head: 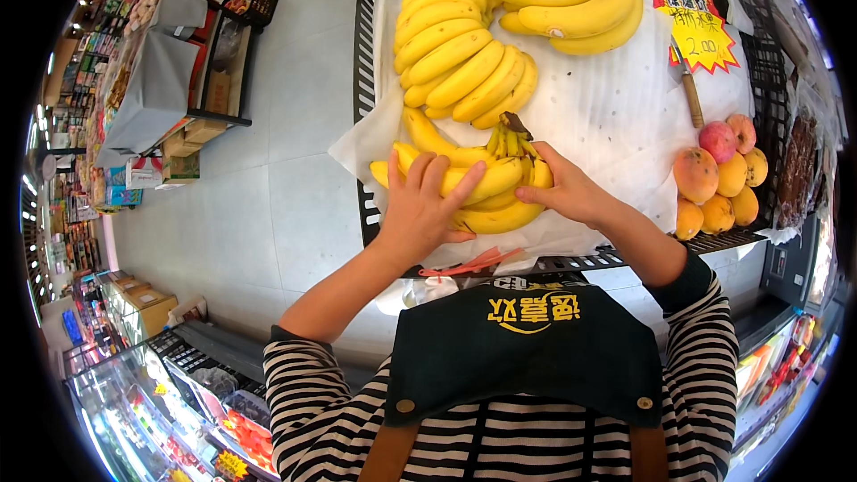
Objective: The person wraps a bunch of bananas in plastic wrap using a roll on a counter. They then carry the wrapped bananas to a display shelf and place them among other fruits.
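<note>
A bunch of yellow bananas (499, 181) lies at the near left of a paper-lined black plastic display crate (367, 214). My left hand (425, 204) rests over the bunch's left part with the fingers spread against the fruit. At its right side, near the dark cut stem, my right hand (562, 184) grips the bunch with the thumb on the near side. Just beyond lies a long row of overlapping bananas (462, 47). Another bunch of bananas (582, 7) sits at the far side of the white paper liner (602, 127).
On the right, mangoes (696, 174) and reddish apples (718, 140) are piled. A knife with a wooden handle (693, 100) lies by a yellow price sign (699, 33). A red plastic tie (472, 263) lies at the near edge. Shelving (221, 67) stands across the floor.
</note>
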Tool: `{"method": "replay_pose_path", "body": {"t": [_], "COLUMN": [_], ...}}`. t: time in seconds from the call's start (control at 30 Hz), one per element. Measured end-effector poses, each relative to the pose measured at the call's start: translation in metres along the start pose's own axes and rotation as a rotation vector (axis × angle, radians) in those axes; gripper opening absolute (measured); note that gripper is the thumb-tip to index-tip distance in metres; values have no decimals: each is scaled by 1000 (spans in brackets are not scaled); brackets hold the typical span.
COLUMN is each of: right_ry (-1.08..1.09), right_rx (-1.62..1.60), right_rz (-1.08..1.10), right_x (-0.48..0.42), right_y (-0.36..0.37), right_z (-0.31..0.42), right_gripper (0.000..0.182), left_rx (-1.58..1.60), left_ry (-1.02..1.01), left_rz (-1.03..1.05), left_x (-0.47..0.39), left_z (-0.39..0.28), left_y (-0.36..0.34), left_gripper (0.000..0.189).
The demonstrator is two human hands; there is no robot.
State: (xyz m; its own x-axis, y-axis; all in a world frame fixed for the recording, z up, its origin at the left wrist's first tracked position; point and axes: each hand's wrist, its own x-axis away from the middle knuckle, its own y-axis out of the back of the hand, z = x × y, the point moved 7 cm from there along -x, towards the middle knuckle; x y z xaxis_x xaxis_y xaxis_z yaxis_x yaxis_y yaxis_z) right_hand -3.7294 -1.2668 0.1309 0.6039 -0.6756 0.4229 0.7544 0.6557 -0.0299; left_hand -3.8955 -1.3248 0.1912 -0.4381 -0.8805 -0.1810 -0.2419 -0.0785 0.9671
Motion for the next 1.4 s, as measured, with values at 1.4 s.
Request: {"method": "replay_pose_path", "body": {"t": [1.4], "right_ry": [281], "right_rx": [364], "right_rz": [-471], "right_x": [15], "right_y": [55], "right_z": [58], "right_gripper": [40], "left_rx": [50], "left_ry": [-23], "left_rz": [1], "left_x": [-12], "left_z": [8], "left_y": [5], "left_gripper": [103]}}
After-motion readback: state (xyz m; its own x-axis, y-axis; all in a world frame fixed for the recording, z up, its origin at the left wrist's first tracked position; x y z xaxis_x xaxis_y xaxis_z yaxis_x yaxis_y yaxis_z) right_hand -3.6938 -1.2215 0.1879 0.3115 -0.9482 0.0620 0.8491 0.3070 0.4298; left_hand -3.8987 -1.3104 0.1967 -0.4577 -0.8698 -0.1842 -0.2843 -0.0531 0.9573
